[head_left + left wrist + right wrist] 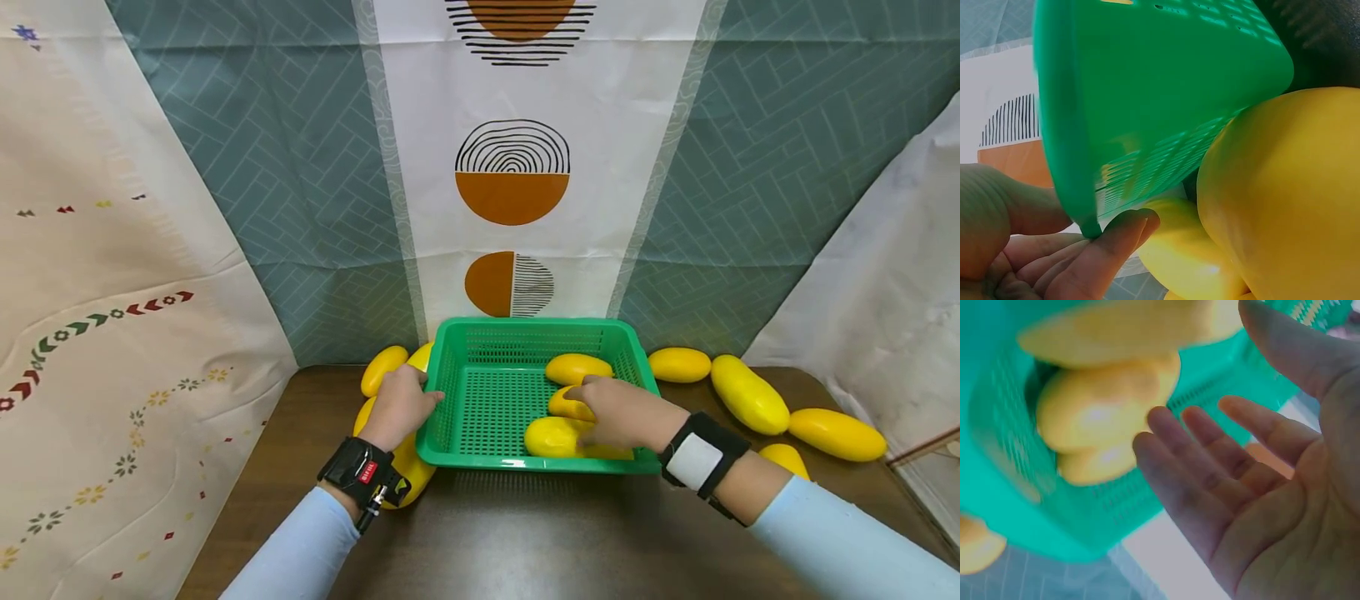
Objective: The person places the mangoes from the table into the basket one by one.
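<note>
Your left hand (405,408) pinches the green plastic basket (480,461) by its left edge at lower centre of the frame, and your right hand (626,410), fingers apart, is over yellow mango-like fruits (577,368) inside.

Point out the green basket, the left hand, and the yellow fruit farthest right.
Green basket (495,412), head view: bare mesh floor.
Left hand (401,408), head view: back of the hand.
Rightmost yellow fruit (837,434), head view: middle of its side.

one green basket (495,408); yellow fruits (577,368): three inside, four right, at least three left; two black wristbands (351,472).
</note>
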Motion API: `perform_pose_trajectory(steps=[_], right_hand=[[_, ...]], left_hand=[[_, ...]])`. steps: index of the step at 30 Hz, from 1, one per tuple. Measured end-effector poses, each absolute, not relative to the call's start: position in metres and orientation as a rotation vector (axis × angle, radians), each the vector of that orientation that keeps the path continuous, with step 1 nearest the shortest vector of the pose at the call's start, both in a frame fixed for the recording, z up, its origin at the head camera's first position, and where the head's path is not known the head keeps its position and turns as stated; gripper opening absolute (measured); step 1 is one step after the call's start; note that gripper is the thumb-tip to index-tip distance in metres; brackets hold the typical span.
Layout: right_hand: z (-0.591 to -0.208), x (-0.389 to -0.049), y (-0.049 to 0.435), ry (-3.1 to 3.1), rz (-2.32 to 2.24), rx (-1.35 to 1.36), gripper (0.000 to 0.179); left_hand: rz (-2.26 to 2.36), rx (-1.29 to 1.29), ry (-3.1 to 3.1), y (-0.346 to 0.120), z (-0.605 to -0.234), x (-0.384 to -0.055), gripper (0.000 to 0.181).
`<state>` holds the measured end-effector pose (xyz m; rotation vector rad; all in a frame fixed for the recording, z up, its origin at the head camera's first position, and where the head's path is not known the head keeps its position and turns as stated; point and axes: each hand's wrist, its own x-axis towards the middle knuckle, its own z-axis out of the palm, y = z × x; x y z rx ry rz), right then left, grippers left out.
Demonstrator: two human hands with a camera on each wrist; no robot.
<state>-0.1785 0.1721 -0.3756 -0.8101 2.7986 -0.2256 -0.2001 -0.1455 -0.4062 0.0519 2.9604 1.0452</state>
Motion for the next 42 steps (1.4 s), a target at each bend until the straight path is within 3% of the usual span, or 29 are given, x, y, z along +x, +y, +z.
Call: perform_pose_trajectory(steps=[9,15,21,32,42], right_hand=[[-0.339,-0.198,0.215,3.055,-0.298,-0.797,0.058],[-0.332,-0.207,0.262,3.219,-0.293,-0.546,0.066],[-0.35,-0.203,0.307,3.18,-0.261,-0.247,0.08],[-0.396,-0.161,0.348,3.022,-0.267,0.085,0.098],[-0.408,-0.142,0.361,2.883,-0.249,0.289,0.097]], left_hand=[[1.024,0.047,2.977,-0.146,-0.407,-0.2,0.045],[1.008,0.039,2.976,-0.146,-0.408,-0.2,0.046],[1.008,0.023,2.968,-0.146,-0.409,-0.2,0.048],[1.028,0.017,2.954,-0.144,-0.406,-0.199,0.047],[1.013,0.044,2.959,-0.143,-0.405,-0.2,0.044]])
